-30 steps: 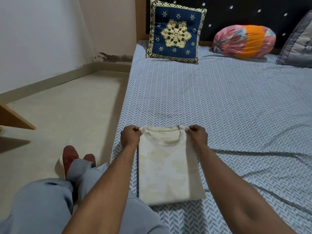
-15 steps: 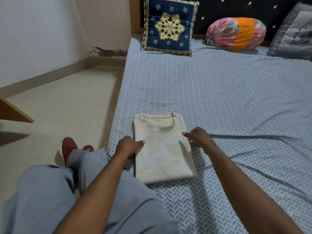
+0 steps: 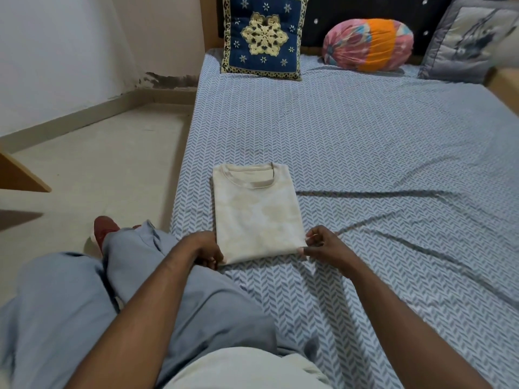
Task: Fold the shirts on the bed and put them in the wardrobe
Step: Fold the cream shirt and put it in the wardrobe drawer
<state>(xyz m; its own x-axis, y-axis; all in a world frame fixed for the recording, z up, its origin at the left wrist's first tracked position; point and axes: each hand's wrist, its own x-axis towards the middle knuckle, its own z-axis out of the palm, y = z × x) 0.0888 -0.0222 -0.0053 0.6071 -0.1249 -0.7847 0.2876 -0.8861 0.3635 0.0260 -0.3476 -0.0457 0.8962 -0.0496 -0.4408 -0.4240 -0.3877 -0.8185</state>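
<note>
Shirt (image 3: 257, 211) lies on the bed (image 3: 365, 136) as a flat folded rectangle, its collar at the end far from the fingers and its near hem right at them. The left hand (image 3: 203, 248) has its fingers (image 3: 213, 258) curled round the near left corner. The right hand (image 3: 323, 245) pinches the near right corner between thumb and fingertips.

The step looks like one more fold, hem to collar, or a lift of the bundle. Either should go best if each grip takes every layer at its corner, both corners rise level, and the hem travels straight away from the fingers. Gripping the top layer alone would probably let the fold spill open.
</note>
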